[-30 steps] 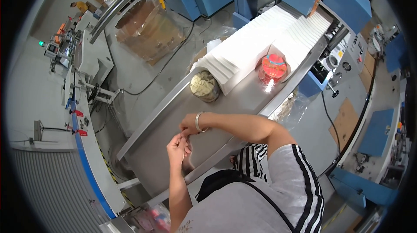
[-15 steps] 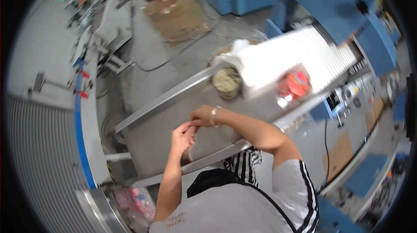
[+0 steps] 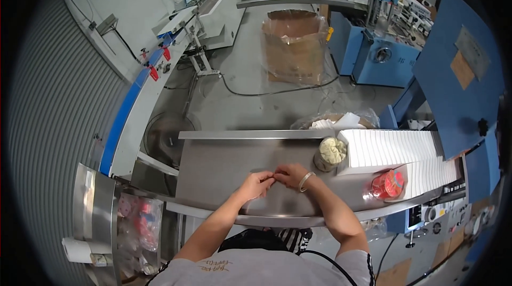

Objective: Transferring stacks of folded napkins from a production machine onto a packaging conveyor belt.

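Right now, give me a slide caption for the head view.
Both hands, left hand and right hand, meet fingertip to fingertip over a steel table, beside a round tub and stacked white sheets.

Steel table point(image 3: 224, 166): tub point(image 3: 331, 153), white stacks point(image 3: 394, 152), bottle point(image 3: 385, 186).

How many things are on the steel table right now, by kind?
Round tin of pale bits: 1
Red-topped bag: 1
Row of white sheets: 1
Hands, left hand and right hand: 2
Total: 5
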